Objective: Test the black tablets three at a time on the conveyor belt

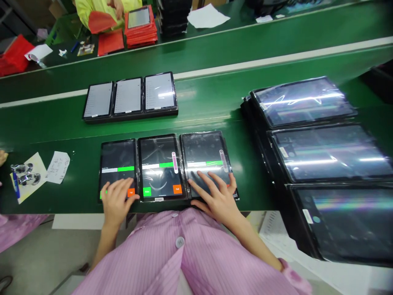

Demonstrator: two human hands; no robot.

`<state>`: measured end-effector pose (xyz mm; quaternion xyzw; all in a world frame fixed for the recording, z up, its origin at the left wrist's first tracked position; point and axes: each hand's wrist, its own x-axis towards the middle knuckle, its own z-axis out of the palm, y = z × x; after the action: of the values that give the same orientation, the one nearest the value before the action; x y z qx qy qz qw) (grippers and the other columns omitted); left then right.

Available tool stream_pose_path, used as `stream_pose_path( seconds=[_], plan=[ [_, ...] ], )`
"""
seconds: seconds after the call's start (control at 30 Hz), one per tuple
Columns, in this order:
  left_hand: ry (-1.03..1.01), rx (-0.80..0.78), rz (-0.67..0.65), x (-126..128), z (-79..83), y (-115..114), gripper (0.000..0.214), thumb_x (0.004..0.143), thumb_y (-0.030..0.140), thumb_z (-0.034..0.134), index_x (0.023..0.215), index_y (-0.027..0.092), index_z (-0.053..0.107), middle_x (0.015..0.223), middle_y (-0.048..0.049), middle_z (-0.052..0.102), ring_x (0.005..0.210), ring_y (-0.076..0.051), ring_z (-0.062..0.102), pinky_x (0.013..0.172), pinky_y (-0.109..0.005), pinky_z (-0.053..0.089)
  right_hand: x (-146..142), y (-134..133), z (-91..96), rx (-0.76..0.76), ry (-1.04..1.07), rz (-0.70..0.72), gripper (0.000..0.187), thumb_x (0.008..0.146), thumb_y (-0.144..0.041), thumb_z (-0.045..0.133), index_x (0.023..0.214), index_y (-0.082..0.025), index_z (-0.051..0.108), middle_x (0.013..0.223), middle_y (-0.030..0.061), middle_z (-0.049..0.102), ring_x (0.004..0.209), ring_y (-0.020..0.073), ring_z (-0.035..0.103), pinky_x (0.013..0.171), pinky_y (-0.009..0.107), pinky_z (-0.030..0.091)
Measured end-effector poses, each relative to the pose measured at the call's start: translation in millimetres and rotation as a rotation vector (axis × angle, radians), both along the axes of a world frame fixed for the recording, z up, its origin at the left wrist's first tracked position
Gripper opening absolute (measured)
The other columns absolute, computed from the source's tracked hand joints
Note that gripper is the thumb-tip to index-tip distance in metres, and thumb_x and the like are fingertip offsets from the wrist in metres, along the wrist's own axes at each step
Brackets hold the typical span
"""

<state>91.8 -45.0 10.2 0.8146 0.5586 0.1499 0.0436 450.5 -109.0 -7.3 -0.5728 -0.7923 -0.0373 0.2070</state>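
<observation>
Three tablets lie side by side at the bench's front edge, their dark screens lit with green, white and orange patches. My left hand (117, 199) rests over the lower part of the left tablet (118, 153), fingers bent a little and apart. Spread across the lower half of the right tablet (202, 147) is my right hand (216, 196), palm down, gripping nothing. Between my hands, the middle tablet (159, 180) is uncovered and shows a green button and an orange "Fail" button. My fingers hide the lower buttons of the outer tablets in part.
Three white-screened tablets (128, 95) sit in a tray farther back. Stacked trays of film-covered tablets (319, 151) stand at right. At left lie a handwritten note (58, 167) and a blue pen (16, 184). Across the bench, a person in yellow (84, 12) handles red sleeves (141, 35).
</observation>
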Motion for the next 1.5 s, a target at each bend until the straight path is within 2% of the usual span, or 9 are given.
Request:
stream_pose_path(
  seconds=[0.17,0.43,0.63,0.77,0.93,1.13,1.27,1.43,1.5],
  plan=[
    [-0.017,0.055,-0.306,20,-9.9,-2,0.062,0.100,0.062,0.040,0.150,0.025,0.048,0.130,-0.0090,0.070,0.121,-0.031,0.059,0.118,-0.055,0.014,9,-1,4.0,0.156,0.052,-0.148,0.061,0.094,-0.056,0.058,0.151,-0.037,0.045,0.137,0.0095,0.062,0.124,0.0342,0.051,0.118,0.065,0.009],
    [-0.003,0.060,-0.296,22,-11.2,-12,0.065,0.104,0.056,0.027,0.161,0.024,0.024,0.135,-0.0107,0.066,0.122,-0.032,0.058,0.117,-0.057,0.002,10,-4,1.1,0.150,0.099,-0.054,0.036,0.098,-0.053,0.052,0.121,-0.032,0.072,0.129,0.0087,0.066,0.122,0.0301,0.053,0.118,0.063,0.012],
    [0.044,0.061,-0.270,25,-8.7,-15,0.073,0.101,0.057,0.041,0.162,0.024,0.018,0.134,-0.0116,0.067,0.119,-0.032,0.060,0.117,-0.057,-0.002,8,-5,-5.2,0.104,0.141,0.058,0.031,0.096,-0.052,0.057,0.096,-0.030,0.079,0.125,0.0085,0.070,0.119,0.0299,0.056,0.117,0.064,0.014],
    [0.040,0.055,-0.265,25,-8.9,-15,0.074,0.101,0.060,0.039,0.161,0.023,0.019,0.133,-0.0128,0.067,0.119,-0.033,0.059,0.117,-0.058,-0.002,11,-4,-5.4,0.074,0.134,0.063,0.033,0.096,-0.053,0.056,0.097,-0.031,0.079,0.128,0.0091,0.069,0.121,0.0316,0.055,0.117,0.065,0.013],
    [0.062,0.106,-0.280,23,-11.4,-17,0.071,0.101,0.061,0.036,0.160,0.022,0.028,0.138,-0.0122,0.064,0.123,-0.033,0.056,0.117,-0.057,-0.002,25,-4,-6.4,0.225,0.111,0.015,0.030,0.097,-0.050,0.055,0.113,-0.034,0.075,0.128,0.0059,0.068,0.118,0.0293,0.057,0.118,0.060,0.016],
    [0.043,0.268,-0.240,22,-17.7,-26,0.061,0.102,0.061,0.029,0.141,0.024,0.058,0.138,-0.0153,0.064,0.124,-0.032,0.054,0.116,-0.058,0.005,47,-1,-3.5,0.368,0.111,-0.080,0.029,0.096,-0.044,0.057,0.116,-0.031,0.073,0.123,0.0062,0.066,0.113,0.0279,0.059,0.118,0.057,0.015],
    [0.079,0.312,-0.224,13,-21.1,-29,0.057,0.101,0.061,0.031,0.135,0.027,0.063,0.135,-0.0145,0.065,0.121,-0.032,0.056,0.116,-0.058,0.007,56,4,-3.2,0.397,0.103,-0.109,0.030,0.095,-0.042,0.056,0.116,-0.031,0.073,0.119,0.0066,0.067,0.110,0.0289,0.060,0.116,0.058,0.018],
    [-0.014,0.440,0.118,-34,-25.6,-33,0.056,0.101,0.051,0.036,0.140,0.018,0.056,0.128,-0.0195,0.064,0.115,-0.032,0.060,0.112,-0.054,0.026,66,10,-6.1,0.420,0.101,-0.138,0.030,0.092,-0.040,0.059,0.116,-0.031,0.073,0.116,0.0075,0.069,0.109,0.0307,0.061,0.115,0.059,0.019],
    [-0.025,0.430,0.146,-54,-27.4,-37,0.056,0.100,0.046,0.041,0.143,0.013,0.052,0.124,-0.0209,0.065,0.115,-0.031,0.061,0.107,-0.048,0.036,69,12,-7.0,0.429,0.116,-0.150,0.029,0.092,-0.041,0.058,0.114,-0.030,0.074,0.115,0.0077,0.069,0.109,0.0302,0.061,0.115,0.058,0.019]
  ],
)
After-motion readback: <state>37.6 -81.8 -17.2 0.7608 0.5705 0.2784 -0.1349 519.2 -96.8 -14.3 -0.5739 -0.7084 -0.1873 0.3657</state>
